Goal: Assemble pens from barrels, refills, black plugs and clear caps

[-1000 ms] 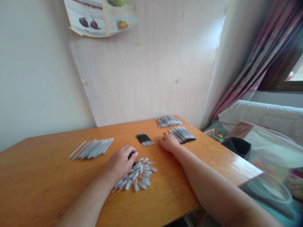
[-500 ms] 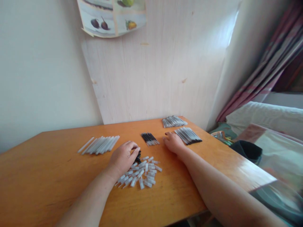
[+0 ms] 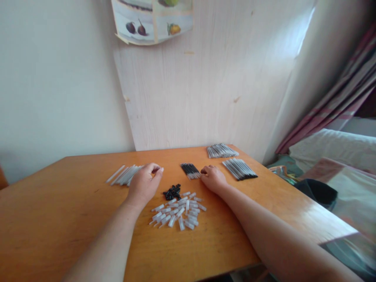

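My left hand (image 3: 145, 181) is raised beside a row of translucent white pen barrels (image 3: 125, 175), partly covering it. Its thumb and forefinger are pinched together; whatever they hold is too small to make out. Below it lies a small heap of black plugs (image 3: 172, 192), bordering a scatter of clear pen caps (image 3: 176, 211). My right hand (image 3: 214, 179) rests low over the table with bent fingers. Its fingertips meet the pale ends of the black ink refills (image 3: 190, 170), and I cannot see what is between them.
Right of my right hand lies a row of clear pens with black ends (image 3: 239, 169). Another bundle of pens (image 3: 222, 150) lies behind it, near the wall. The wooden table (image 3: 88, 219) ends on the right by a dark container (image 3: 316, 192).
My left hand has lifted off the black plugs and moved up and away, uncovering them. My right hand has shifted left to the refills, its fingers now more bent. The view has turned slightly left.
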A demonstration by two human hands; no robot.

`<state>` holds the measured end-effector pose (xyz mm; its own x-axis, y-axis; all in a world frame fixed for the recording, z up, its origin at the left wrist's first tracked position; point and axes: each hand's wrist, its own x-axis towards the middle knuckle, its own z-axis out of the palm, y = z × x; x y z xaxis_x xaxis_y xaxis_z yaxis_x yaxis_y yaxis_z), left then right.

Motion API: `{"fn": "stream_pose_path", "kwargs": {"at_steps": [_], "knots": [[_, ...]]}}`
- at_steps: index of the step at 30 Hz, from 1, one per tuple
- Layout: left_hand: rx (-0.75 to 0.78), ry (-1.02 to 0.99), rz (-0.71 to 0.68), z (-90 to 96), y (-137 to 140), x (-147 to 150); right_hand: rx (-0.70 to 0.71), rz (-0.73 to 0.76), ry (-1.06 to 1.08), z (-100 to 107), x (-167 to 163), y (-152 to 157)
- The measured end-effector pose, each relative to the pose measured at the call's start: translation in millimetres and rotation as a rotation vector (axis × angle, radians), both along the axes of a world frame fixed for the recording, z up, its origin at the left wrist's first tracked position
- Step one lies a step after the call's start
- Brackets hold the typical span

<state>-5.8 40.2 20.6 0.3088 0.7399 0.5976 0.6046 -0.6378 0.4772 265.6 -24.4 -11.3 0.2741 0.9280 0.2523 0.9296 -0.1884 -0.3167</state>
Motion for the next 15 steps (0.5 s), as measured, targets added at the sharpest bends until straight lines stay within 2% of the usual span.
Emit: {"fn": "stream_pose_path", "kwargs": {"at_steps": [8, 15], "knots": [[-0.049, -0.167, 0.228, 3.7, 19.3, -22.0, -0.010, -0.041, -0.053, -5.1, -0.2, 4.0], [-0.132, -0.344, 0.325, -8.4, 40.9, -33.8, -0.001, -0.050, -0.061, -6.6, 0.2, 6.2]]}}
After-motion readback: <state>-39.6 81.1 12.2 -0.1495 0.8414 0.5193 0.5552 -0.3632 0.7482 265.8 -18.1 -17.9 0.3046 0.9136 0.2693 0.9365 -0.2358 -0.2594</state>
